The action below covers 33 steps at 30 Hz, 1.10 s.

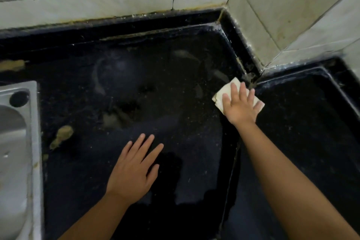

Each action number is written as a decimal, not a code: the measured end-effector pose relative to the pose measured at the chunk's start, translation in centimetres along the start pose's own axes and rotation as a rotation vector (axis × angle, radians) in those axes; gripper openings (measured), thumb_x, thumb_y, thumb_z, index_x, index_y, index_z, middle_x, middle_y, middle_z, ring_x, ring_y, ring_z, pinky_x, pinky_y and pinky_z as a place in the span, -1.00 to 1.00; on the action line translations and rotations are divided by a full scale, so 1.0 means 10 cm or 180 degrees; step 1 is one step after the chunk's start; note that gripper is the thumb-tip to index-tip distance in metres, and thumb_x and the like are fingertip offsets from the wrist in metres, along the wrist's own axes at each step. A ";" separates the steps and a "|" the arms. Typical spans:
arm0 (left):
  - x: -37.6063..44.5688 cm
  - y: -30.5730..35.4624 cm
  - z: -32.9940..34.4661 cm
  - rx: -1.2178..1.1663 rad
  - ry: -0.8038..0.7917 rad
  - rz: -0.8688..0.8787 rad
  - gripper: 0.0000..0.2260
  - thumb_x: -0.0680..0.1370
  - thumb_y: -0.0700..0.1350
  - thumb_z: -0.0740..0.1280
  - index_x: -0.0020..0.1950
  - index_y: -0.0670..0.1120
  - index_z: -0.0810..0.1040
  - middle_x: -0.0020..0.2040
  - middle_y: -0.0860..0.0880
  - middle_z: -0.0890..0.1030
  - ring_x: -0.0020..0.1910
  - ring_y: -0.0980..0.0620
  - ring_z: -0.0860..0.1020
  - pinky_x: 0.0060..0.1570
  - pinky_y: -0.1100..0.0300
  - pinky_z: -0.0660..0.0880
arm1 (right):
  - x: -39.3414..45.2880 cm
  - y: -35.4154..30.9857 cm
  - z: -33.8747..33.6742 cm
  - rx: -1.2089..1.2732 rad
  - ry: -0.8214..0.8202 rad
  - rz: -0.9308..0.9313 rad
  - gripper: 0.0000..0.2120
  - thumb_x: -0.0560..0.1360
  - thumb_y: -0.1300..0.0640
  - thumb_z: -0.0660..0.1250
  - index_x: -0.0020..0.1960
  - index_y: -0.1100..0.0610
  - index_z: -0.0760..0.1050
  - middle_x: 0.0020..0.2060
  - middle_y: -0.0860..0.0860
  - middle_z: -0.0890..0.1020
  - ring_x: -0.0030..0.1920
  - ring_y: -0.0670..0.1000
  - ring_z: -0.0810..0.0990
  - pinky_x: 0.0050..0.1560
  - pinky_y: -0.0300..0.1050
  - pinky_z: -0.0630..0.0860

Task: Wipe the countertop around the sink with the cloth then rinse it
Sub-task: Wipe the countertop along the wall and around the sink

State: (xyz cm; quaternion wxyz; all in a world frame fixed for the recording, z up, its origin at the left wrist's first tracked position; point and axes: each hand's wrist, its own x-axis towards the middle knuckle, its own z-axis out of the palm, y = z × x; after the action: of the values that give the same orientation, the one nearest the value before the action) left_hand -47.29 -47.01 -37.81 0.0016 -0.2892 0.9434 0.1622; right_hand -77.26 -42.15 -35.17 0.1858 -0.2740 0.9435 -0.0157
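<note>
Left hand [132, 169] lies flat and empty, fingers spread, on the dark tabletop [175, 161]. Farther out, right hand [240, 106] presses open-palmed on the folded cloth [220, 96], directly beneath it. Sink [17, 142] lies well apart, far left; brown residue [62, 135] lies beside it, nearer the left hand.

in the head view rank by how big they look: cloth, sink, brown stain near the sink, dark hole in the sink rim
1. sink, though cut off by the frame
2. cloth, partly under the right hand
3. brown stain
4. dark hole; close to the stain, so unsure
</note>
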 end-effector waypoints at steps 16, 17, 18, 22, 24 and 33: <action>0.04 0.03 0.00 0.0233 0.0105 -0.0050 -0.55 0.61 0.13 -0.20 0.33 -0.01 0.29 0.32 -0.13 0.45 0.34 -0.07 0.24 0.39 0.16 -0.08 | -0.70 -0.03 0.32 -0.0741 -0.0248 -0.2050 -0.25 0.33 -0.30 -0.33 0.50 -0.16 -0.04 0.51 -0.13 -0.11 0.52 0.10 -0.08 0.43 0.23 -0.12; 0.05 0.03 0.01 0.0211 0.0108 -0.0054 -0.55 0.61 0.13 -0.20 0.33 -0.01 0.29 0.32 -0.14 0.45 0.34 -0.07 0.23 0.38 0.15 -0.07 | -0.59 0.10 0.25 -0.0737 -0.0280 -0.1659 -0.21 0.28 -0.31 -0.39 0.50 -0.17 -0.09 0.51 -0.13 -0.14 0.52 0.08 -0.13 0.44 0.19 -0.15; 0.04 0.02 0.01 0.0178 0.0123 -0.0054 -0.55 0.61 0.13 -0.19 0.34 -0.01 0.28 0.32 -0.14 0.45 0.35 -0.07 0.23 0.38 0.15 -0.07 | -0.47 0.19 0.18 -0.0645 -0.0255 -0.1261 -0.23 0.31 -0.32 -0.38 0.50 -0.16 -0.11 0.52 -0.12 -0.14 0.52 0.07 -0.15 0.45 0.16 -0.17; 0.03 0.02 0.04 0.0097 0.0222 -0.0041 -0.59 0.61 0.13 -0.13 0.35 0.00 0.27 0.34 -0.13 0.42 0.36 -0.08 0.21 0.39 0.15 -0.07 | 0.09 0.01 -0.02 -0.0266 -0.0028 -0.0664 -0.47 0.60 -0.15 -0.11 0.52 -0.08 -0.12 0.53 -0.04 -0.13 0.51 0.07 -0.19 0.45 0.13 -0.21; 0.04 0.02 0.04 0.0088 0.0272 -0.0027 -0.62 0.57 0.08 0.01 0.35 0.01 0.27 0.34 -0.13 0.43 0.36 -0.08 0.21 0.38 0.14 -0.06 | 0.39 -0.21 -0.06 -0.0240 0.0008 -0.0635 -0.48 0.60 -0.14 -0.11 0.52 -0.06 -0.12 0.53 -0.03 -0.14 0.51 0.08 -0.20 0.45 0.12 -0.23; 0.04 0.00 0.05 0.0187 0.0203 -0.0059 -0.60 0.54 0.08 0.05 0.36 0.03 0.26 0.36 -0.10 0.41 0.37 -0.07 0.20 0.36 0.12 -0.07 | 0.92 -1.30 -0.11 -0.0396 0.0009 -0.1232 -0.48 0.61 -0.12 -0.14 0.52 -0.02 -0.16 0.53 0.02 -0.13 0.51 0.18 -0.17 0.45 0.16 -0.17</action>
State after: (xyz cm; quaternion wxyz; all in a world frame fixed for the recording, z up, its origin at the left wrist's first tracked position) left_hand -47.68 -47.06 -38.35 -0.0184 -0.3028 0.9446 0.1251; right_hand -78.18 -58.07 -35.55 0.1606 -0.4612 0.8726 0.0069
